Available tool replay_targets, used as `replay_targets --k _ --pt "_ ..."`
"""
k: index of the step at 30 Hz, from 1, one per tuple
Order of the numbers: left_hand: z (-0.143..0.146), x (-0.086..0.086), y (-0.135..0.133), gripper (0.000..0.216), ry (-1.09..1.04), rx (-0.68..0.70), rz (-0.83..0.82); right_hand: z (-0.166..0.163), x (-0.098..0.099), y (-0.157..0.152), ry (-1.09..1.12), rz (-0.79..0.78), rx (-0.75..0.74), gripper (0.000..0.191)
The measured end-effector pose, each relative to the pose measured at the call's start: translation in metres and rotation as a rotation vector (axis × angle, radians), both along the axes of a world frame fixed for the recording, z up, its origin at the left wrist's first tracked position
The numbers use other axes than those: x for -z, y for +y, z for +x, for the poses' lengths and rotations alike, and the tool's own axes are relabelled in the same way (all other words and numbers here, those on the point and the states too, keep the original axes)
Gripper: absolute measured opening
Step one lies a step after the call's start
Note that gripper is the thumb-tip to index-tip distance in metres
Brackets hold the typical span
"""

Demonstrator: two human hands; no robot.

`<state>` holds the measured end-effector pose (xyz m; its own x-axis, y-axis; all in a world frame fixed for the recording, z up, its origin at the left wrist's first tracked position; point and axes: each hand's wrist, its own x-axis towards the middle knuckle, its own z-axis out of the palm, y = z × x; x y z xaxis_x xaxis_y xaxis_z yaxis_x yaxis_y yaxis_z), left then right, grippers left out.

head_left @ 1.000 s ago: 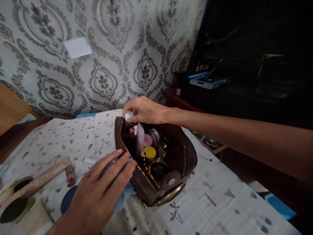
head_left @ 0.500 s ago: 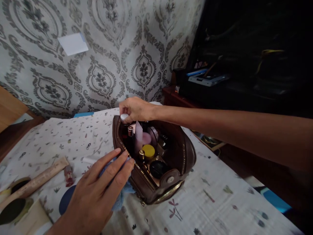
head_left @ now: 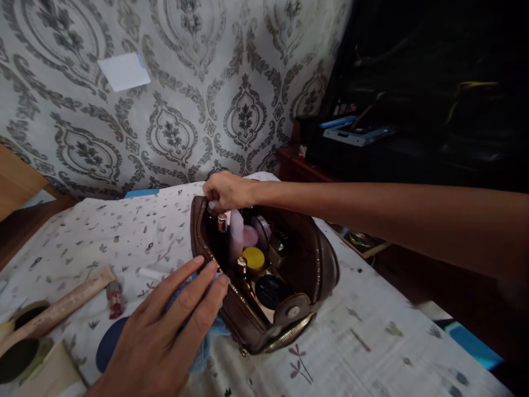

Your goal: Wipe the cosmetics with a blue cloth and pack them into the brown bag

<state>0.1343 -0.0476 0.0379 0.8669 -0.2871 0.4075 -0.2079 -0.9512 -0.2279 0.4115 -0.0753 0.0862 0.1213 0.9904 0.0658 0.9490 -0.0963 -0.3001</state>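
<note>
A brown zip bag (head_left: 248,325) stands wide open on the patterned cloth. My right hand (head_left: 229,190) reaches into its far left corner, fingers closed on a pale-capped item (head_left: 214,207) whose lower part is hidden. My left hand (head_left: 165,325) holds a crumpled blue cloth (head_left: 202,347) under its palm, with its long fingertips against the bag's near rim. Inside the bag are a yellow round lid (head_left: 253,258), a black round compact (head_left: 270,291), a pale pink tube (head_left: 236,234), a gold-capped item (head_left: 242,266) and other cosmetics.
At left on the cloth lie a long beige tube (head_left: 61,306), a small red-tinted tube (head_left: 114,300), a dark blue round item (head_left: 108,347) and a dark round compact (head_left: 19,358). A patterned wall (head_left: 173,99) rises behind. A dark red cabinet (head_left: 295,160) stands at right.
My right hand has moved slightly down, and the pale-capped item sits lower in the bag's corner. My left hand has barely moved. The view has shifted a little.
</note>
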Motion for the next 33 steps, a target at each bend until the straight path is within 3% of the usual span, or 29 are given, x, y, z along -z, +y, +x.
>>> replay_targets --k 5,10,14,21,27,33 --pt "0.002 0.004 -0.002 0.068 0.004 -0.006 -0.045 0.009 -0.003 0.009 0.076 -0.14 0.092 0.017" --pt "0.008 0.007 -0.011 0.072 -0.062 -0.02 -0.138 0.015 0.001 0.008 0.081 -0.129 0.086 0.023" --pt "0.009 0.002 -0.015 0.073 -0.019 -0.013 -0.099 0.012 -0.002 0.004 0.007 -0.11 0.055 0.031" --pt "0.008 0.002 -0.018 0.077 -0.01 -0.062 -0.141 -0.006 -0.012 0.005 -0.116 -0.105 0.013 0.02" --pt "0.014 0.002 -0.019 0.08 -0.012 -0.051 -0.15 -0.016 -0.016 0.007 -0.089 -0.225 0.075 0.022" --pt "0.015 -0.007 -0.02 0.078 0.008 -0.019 -0.136 -0.007 -0.015 -0.002 0.046 -0.208 0.112 0.013"
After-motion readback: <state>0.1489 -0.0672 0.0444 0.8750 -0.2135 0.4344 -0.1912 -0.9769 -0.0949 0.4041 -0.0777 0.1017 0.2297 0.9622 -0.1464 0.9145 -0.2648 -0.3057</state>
